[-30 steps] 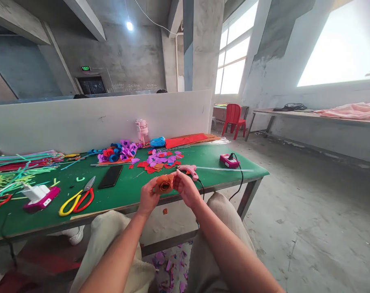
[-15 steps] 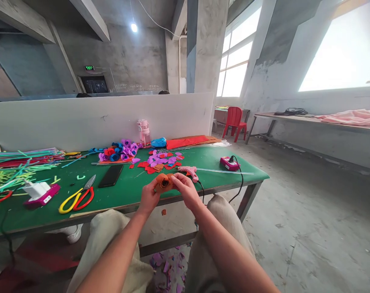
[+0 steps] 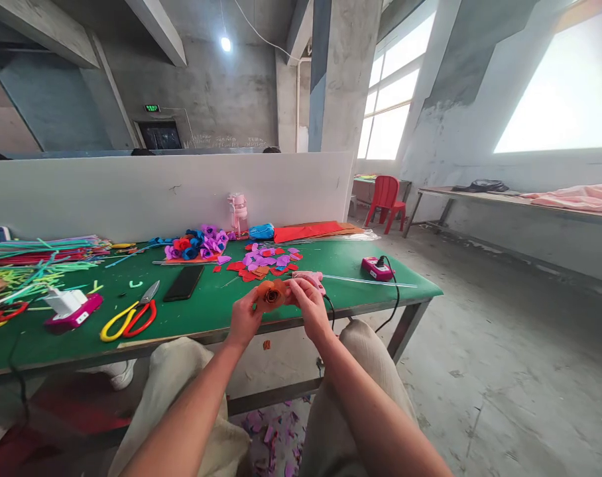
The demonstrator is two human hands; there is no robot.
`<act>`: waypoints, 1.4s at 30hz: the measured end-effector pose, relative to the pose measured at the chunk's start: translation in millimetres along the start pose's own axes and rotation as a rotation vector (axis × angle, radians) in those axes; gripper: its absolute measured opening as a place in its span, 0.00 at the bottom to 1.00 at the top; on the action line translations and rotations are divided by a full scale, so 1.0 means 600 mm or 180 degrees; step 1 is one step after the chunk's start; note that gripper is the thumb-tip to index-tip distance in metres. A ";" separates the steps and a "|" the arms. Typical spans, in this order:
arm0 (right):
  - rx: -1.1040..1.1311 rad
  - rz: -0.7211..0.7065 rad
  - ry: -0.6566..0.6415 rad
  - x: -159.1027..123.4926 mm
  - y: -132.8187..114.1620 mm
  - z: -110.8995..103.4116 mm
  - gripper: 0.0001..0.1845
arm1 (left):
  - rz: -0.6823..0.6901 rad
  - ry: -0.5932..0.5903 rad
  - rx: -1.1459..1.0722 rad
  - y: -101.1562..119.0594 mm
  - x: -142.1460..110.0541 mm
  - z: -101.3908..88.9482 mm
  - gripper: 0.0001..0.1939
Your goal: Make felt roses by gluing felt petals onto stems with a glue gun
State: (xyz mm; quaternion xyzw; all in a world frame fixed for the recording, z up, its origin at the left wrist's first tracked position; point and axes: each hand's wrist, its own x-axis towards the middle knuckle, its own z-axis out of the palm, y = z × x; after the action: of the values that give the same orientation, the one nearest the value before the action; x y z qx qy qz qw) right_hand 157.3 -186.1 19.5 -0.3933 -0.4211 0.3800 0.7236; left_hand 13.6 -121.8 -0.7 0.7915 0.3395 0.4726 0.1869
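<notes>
An orange-brown paper flower with a dark spiral centre is held up over the table's front edge, its face toward me. My left hand pinches its left side. At the right side, the fingers of my right hand are closed on a petal edge. Just behind my right hand lies a pink glue gun, partly hidden by it. Loose purple, red and orange petals are scattered on the green table beyond the flower.
Left of my hands lie a black phone and red-and-yellow scissors. Finished flowers sit near the white partition, beside a pink bottle. A magenta power socket with a black cord stands at right. Stems heap at far left.
The flower has tilted so more of its face shows, and my right fingers have shifted slightly along its right edge. The whole view has moved a little.
</notes>
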 end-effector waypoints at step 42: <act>-0.0159 -0.0135 -0.0113 -0.009 -0.008 0.016 0.14 | -0.0248 0.0043 -0.0370 0.006 -0.001 0.006 0.02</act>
State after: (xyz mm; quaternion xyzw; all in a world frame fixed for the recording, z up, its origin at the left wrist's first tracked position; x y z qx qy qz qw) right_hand 148.0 -190.3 25.2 -0.3955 -0.4514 0.3609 0.7139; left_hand 17.7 -124.6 -0.4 0.7623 0.3432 0.4891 0.2485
